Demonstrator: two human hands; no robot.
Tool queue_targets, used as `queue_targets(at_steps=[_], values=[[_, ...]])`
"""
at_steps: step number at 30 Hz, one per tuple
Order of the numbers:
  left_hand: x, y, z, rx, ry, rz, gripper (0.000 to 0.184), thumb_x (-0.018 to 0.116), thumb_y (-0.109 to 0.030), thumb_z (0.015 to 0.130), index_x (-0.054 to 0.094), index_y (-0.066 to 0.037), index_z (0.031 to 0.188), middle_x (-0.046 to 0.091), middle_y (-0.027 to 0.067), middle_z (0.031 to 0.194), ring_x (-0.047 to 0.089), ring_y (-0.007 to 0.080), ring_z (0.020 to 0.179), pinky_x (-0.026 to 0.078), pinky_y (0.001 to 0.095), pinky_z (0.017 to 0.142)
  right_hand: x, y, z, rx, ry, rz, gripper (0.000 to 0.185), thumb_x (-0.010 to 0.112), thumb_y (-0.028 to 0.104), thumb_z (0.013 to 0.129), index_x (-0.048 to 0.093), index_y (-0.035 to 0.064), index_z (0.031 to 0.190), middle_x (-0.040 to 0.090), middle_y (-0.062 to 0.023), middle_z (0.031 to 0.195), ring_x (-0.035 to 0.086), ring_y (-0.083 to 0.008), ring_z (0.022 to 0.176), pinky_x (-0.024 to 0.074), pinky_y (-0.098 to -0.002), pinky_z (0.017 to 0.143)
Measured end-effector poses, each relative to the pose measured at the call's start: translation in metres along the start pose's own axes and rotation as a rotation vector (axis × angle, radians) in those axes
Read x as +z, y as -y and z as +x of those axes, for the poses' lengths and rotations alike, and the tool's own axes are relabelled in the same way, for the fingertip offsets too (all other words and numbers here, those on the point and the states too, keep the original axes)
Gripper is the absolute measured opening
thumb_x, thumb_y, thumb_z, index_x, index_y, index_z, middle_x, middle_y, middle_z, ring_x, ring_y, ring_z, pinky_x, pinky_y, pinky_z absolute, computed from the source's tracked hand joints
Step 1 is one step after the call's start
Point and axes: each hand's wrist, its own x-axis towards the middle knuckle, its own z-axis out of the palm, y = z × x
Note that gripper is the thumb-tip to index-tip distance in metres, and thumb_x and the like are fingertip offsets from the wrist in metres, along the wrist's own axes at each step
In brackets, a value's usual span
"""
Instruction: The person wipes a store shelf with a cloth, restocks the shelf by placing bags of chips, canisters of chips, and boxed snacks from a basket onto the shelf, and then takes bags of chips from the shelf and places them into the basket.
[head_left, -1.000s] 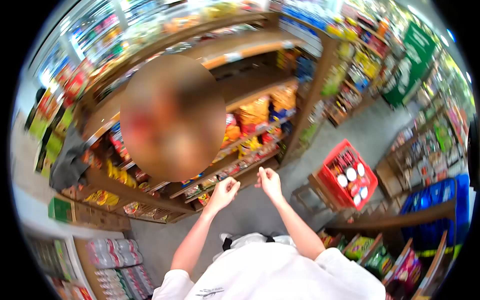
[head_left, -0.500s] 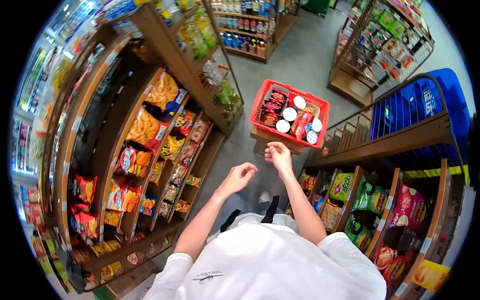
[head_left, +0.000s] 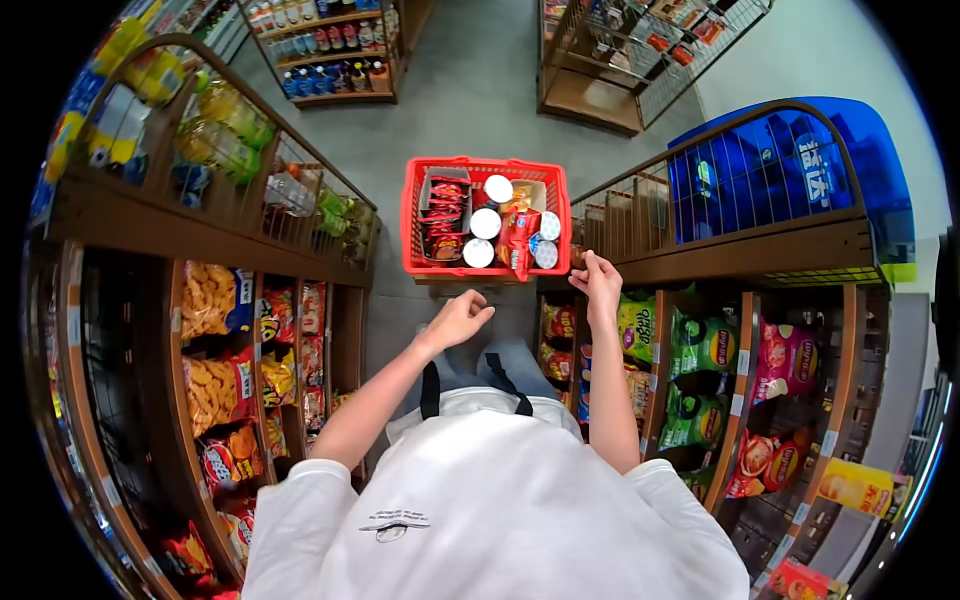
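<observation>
A red shopping basket (head_left: 412,215) stands in front of me, raised off the floor on a brown base partly hidden below it. Inside are dark red snack packs (head_left: 446,215) in an open box, several white-lidded tubs (head_left: 485,223) and a red packet (head_left: 517,247). My left hand (head_left: 458,318) hovers just short of the basket's near edge, fingers curled in and holding nothing visible. Close to the basket's near right corner is my right hand (head_left: 598,283), bent fingers and thumb apart, with nothing seen between them. Neither hand visibly grips the basket.
Snack shelves flank me: chip bags (head_left: 215,300) on the left, green chip bags (head_left: 700,340) on the right. Wire-railed racks top both, with bottles (head_left: 225,145) and a blue display (head_left: 860,160). Ahead, grey floor (head_left: 470,90) runs between a drinks shelf (head_left: 325,60) and another rack (head_left: 600,90).
My view has turned to the right, so the basket now sits squarely ahead and closer. My right hand has moved from before the basket to beside its right corner. My left hand stays curled.
</observation>
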Motion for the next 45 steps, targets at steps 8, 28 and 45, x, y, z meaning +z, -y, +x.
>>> queue_targets(at_steps=[8, 28, 45], values=[[0.024, -0.001, 0.048, -0.077, -0.062, -0.027, 0.079, 0.071, -0.036, 0.081, 0.031, 0.01, 0.13, 0.066, 0.0217, 0.095, 0.066, 0.0285, 0.089, 0.051, 0.0361, 0.081, 0.021, -0.032, 0.081, -0.029, 0.133, -0.181, 0.05, 0.045, 0.039, 0.099, 0.052, -0.0034, 0.124, 0.064, -0.0165, 0.106, 0.064, -0.0204, 0.093, 0.054, -0.0311, 0.072], [0.097, 0.018, 0.141, -0.166, -0.381, -0.197, 0.082, 0.076, -0.02, 0.076, 0.025, 0.003, 0.136, 0.054, 0.0214, 0.118, 0.055, 0.0248, 0.096, 0.043, 0.033, 0.081, 0.045, -0.047, 0.143, 0.018, 0.616, -0.423, 0.055, 0.047, 0.047, 0.096, 0.053, 0.0023, 0.128, 0.06, -0.0094, 0.107, 0.056, -0.0165, 0.09, 0.0509, -0.0315, 0.075], [-0.04, -0.102, 0.038, 0.089, -0.506, -0.366, 0.031, 0.057, -0.024, 0.095, 0.065, 0.004, 0.106, 0.067, 0.0009, 0.089, 0.058, 0.0053, 0.08, 0.047, 0.0228, 0.073, 0.088, 0.048, 0.124, -0.126, 1.276, -0.13, 0.066, 0.079, 0.02, 0.077, 0.044, 0.0075, 0.132, 0.051, -0.0085, 0.13, 0.044, -0.02, 0.125, 0.0335, -0.0349, 0.105]])
